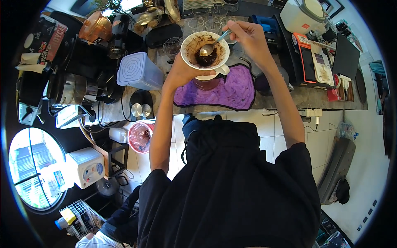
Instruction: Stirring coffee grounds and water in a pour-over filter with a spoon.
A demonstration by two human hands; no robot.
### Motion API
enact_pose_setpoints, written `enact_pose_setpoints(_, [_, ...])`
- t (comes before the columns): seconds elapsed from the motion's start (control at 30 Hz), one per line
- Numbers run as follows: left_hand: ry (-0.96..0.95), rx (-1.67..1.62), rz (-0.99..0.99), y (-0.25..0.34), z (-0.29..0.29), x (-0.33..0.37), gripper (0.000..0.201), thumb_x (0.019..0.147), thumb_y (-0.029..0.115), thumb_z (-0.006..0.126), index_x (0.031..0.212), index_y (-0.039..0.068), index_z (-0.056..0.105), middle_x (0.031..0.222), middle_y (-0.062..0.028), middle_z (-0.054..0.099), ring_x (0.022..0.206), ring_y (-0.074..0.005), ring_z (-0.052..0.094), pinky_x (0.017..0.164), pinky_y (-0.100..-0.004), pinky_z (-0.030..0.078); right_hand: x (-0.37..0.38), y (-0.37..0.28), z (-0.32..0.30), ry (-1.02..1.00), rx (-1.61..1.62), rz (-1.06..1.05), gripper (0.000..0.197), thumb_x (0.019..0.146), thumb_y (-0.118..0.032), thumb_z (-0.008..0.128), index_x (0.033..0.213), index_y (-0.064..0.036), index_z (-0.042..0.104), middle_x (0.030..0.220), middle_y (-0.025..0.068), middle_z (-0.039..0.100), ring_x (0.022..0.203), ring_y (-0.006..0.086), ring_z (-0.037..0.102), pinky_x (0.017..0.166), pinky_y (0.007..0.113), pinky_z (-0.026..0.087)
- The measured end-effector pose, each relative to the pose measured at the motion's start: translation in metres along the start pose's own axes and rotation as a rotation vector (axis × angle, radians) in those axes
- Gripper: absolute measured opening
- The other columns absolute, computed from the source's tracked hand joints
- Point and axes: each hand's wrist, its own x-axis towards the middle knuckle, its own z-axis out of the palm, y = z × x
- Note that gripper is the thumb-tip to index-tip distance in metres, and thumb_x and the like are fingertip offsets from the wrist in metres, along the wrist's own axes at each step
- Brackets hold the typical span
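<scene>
- The left hand point(182, 73) is curled around the white cup point(226, 53), with one finger or thumb across its front. If that grip slips, the cup could tip and drop the dark mush point(203, 60) inside.
- The right hand point(249, 38) pinches the handle of the spoon point(206, 50) with its thumb and fingers. The round end is inside the cup, over the mush. A hard poke could push the cup sideways or rip the messy brown lining (if it is paper, which I can't tell).
- The cup is up above a reddish pot point(206, 84), and I can't see if they touch. If the cup leans on the pot, the pot might fall over.
- The pot looks to be on the purple cloth point(240, 87). A bunched-up cloth could make it wobbly.
- Clear glasses point(212, 26) stand just behind the cup. A big swing of the right hand might knock one down.
</scene>
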Motion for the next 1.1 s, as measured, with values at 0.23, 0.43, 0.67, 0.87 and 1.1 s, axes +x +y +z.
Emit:
enact_pose_setpoints(0.23, [-0.052, 0.167, -0.009, 0.007, -0.002, -0.001, 0.084, 0.062, 0.005, 0.093, 0.134, 0.001, 0.050, 0.127, -0.0085, 0.062, 0.116, -0.0169, 0.059, 0.101, -0.0343, 0.049, -0.009, 0.009, 0.006, -0.035, -0.129, 0.108, 0.031, 0.097, -0.027, 0.059, 0.090, -0.0015, 0.075, 0.066, -0.0008, 0.060, 0.065, 0.0045, 0.053, 0.058, 0.021, 0.038])
enact_pose_setpoints(0.43, [-0.060, 0.081, -0.057, 0.008, -0.001, -0.001, 0.085, 0.061, 0.005, 0.093, 0.134, 0.001, 0.050, 0.129, -0.0091, 0.061, 0.118, -0.0169, 0.058, 0.102, -0.0342, 0.048, -0.007, 0.000, 0.003, -0.020, 0.062, 0.107, 0.030, 0.098, -0.026, 0.059, 0.090, -0.0012, 0.075, 0.066, -0.0007, 0.060, 0.065, 0.0044, 0.053, 0.058, 0.022, 0.038])
enact_pose_setpoints(0.67, [-0.061, 0.050, -0.031, 0.007, 0.001, 0.000, 0.086, 0.061, 0.006, 0.094, 0.135, 0.000, 0.050, 0.129, -0.0089, 0.060, 0.118, -0.0169, 0.058, 0.102, -0.0347, 0.048, -0.006, 0.015, 0.002, 0.013, -0.102, 0.047, 0.030, 0.098, -0.026, 0.059, 0.092, -0.0017, 0.076, 0.066, -0.0011, 0.059, 0.063, 0.0039, 0.049, 0.058, 0.022, 0.037])
enact_pose_setpoints(0.87, [-0.060, 0.113, -0.017, 0.002, -0.002, -0.001, 0.086, 0.060, 0.006, 0.094, 0.134, 0.001, 0.050, 0.128, -0.0082, 0.061, 0.116, -0.0168, 0.058, 0.102, -0.0349, 0.048, -0.012, 0.017, 0.001, -0.003, 0.059, 0.227, 0.030, 0.099, -0.027, 0.059, 0.093, -0.0029, 0.076, 0.067, -0.0037, 0.057, 0.063, 0.0027, 0.045, 0.058, 0.020, 0.035])
enact_pose_setpoints(1.1, [0.001, -0.003, -0.009, 0.004, 0.002, -0.001, 0.081, 0.058, 0.011, 0.095, 0.127, 0.000, 0.055, 0.118, -0.0072, 0.066, 0.107, -0.0140, 0.061, 0.097, -0.0319, 0.049, -0.002, -0.007, -0.003, 0.011, 0.154, 0.112, 0.031, 0.099, -0.028, 0.060, 0.093, -0.0018, 0.076, 0.068, -0.0043, 0.057, 0.062, 0.0007, 0.047, 0.056, 0.019, 0.035])
